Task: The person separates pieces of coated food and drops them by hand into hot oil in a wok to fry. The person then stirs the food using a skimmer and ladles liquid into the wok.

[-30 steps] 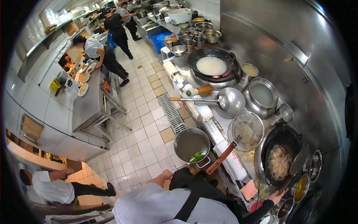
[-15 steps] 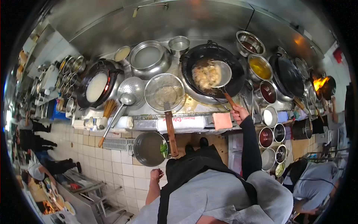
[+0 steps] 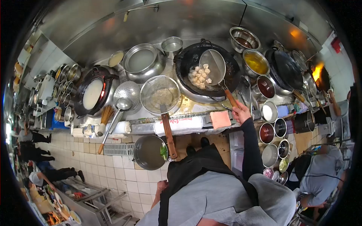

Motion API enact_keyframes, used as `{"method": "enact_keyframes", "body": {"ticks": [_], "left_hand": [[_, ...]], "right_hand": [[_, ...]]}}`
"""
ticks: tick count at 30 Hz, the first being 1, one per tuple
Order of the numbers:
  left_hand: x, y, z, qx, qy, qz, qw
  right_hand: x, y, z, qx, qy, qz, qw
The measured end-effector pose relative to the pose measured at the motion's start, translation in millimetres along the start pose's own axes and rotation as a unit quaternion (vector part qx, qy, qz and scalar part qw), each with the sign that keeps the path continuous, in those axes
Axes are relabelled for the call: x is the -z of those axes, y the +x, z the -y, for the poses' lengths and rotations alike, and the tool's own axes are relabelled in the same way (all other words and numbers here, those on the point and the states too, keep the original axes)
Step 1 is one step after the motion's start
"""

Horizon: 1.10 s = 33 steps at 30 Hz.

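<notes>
My right hand [image 3: 241, 112] is closed round the wooden handle of a round mesh skimmer [image 3: 213, 67], whose basket is tilted inside a black wok [image 3: 185, 62]. Pale cubes of food [image 3: 200, 77] lie in the wok, some against the skimmer's mesh. Down at my left side hangs my left hand [image 3: 162, 185], fingers curled, with nothing visible in it. Left of the wok rests a mesh strainer [image 3: 160, 94] with a long wooden handle, and beside it a perforated ladle [image 3: 130, 96].
A wok of white liquid [image 3: 93, 94] stands at the left. A floor pot [image 3: 147, 152] holds greens. Sauce pots [image 3: 266, 133] and a yellow liquid bowl [image 3: 256, 62] are at the right. Flames rise from a burner [image 3: 316, 73] farther right, near a co-worker [image 3: 322, 173].
The view has swung from the left side to face the stove. The skimmer has moved up and tilted, and pale cubes now show where foaming food was.
</notes>
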<state>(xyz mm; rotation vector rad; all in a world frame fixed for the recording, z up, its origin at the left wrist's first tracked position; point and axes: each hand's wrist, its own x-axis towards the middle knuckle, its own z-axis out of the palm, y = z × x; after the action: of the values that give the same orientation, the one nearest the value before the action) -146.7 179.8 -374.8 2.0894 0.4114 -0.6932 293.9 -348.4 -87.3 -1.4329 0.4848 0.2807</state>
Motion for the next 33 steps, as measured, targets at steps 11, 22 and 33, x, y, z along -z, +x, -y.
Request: {"method": "enact_keyframes", "body": {"ticks": [11,22,33], "left_hand": [[19,36,-28,0.224,-0.411,0.009,0.884],[14,28,-40,0.151,-0.265,-0.006,0.952],[5,7,-25,0.104,-0.182,-0.028,0.977]], "right_hand": [[-8,28,-12,0.314,-0.329,-0.185,0.871],[-44,21,-16,-0.048,0.293,-0.034,0.954],[-27,85,38,-0.106,0.286,0.119,0.945]]}}
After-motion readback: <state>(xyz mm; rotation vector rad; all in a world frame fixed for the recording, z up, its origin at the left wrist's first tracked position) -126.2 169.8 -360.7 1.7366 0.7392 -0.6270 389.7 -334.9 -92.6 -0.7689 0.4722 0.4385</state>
